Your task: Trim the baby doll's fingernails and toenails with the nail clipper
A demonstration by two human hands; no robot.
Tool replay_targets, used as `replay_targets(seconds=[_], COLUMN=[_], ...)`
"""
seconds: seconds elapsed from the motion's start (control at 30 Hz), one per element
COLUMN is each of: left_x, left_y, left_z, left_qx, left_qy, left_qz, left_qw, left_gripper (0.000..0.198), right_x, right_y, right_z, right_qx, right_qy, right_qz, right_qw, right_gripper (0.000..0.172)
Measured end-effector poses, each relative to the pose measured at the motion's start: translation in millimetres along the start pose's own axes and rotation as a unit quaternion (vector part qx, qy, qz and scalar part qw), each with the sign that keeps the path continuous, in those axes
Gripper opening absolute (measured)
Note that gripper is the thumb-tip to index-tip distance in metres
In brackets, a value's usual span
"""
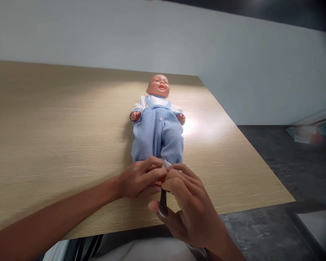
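- Left hand [145, 178]: fingers curled to a narrow grip about the foot end of the baby doll [158, 127]; the foot is mostly covered, so its exact hold cannot be told.
- Right hand [194, 203]: thumb and bent fingers closed on a small dark-handled tool [163, 202]; its fingertips are brought up against those of the left hand.
- Dark-handled tool: ridged handle, silvery end set beside the right thumb; the other end is hidden between the hands.
- Baby doll: laid on its back, head farthest from the person, legs toward the hands; dressed in blue fleece overalls [152, 139] and a white top.
- Left forearm [78, 210]: extended from the lower left, low over the tabletop.
- Right hand's pose: back turned upward, held across the near table edge.
- Wood-grain table [65, 127]: a broad stretch is shown left of the doll, a narrower one right; the right edge is slanted.
- Surroundings: pale wall [97, 36] behind; grey floor [282, 163] at right.
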State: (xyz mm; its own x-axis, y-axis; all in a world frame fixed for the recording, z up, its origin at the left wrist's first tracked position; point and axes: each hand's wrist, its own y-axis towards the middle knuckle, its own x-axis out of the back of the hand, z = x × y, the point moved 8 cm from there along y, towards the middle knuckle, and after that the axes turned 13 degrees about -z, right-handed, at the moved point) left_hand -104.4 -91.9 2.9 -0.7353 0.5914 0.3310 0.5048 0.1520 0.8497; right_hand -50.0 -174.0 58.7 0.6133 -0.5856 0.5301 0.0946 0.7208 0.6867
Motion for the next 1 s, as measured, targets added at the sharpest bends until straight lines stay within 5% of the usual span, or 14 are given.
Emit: replay_targets(seconds=[0.3,0.47,0.57,0.73,1.0], left_x=[0.2,0.0,0.8,1.4,0.7], left_y=[4,4,4,6,6], left_z=[-2,-2,-2,-3,-2], left_qx=[-0.015,-0.019,-0.015,-0.004,0.004], left_qy=[-0.001,0.005,-0.004,-0.028,-0.043], left_qz=[0.0,0.009,0.01,0.019,0.015], left_qw=[1.0,1.0,1.0,0.999,0.999], left_gripper=[0.028,0.03,0.03,0.03,0.032], right_x=[-4,19,21,17,10], right_y=[7,-7,-22,-23,-16], right_z=[-4,-22,-27,-16,-12], right_qx=[-0.023,-0.082,-0.082,0.0,-0.001], right_qy=[0.005,0.16,0.16,0.105,0.046], right_qz=[0.049,-0.137,-0.182,-0.16,-0.127], right_qw=[0.999,0.974,0.967,0.982,0.991], right_gripper=[0.016,0.028,0.027,0.027,0.026])
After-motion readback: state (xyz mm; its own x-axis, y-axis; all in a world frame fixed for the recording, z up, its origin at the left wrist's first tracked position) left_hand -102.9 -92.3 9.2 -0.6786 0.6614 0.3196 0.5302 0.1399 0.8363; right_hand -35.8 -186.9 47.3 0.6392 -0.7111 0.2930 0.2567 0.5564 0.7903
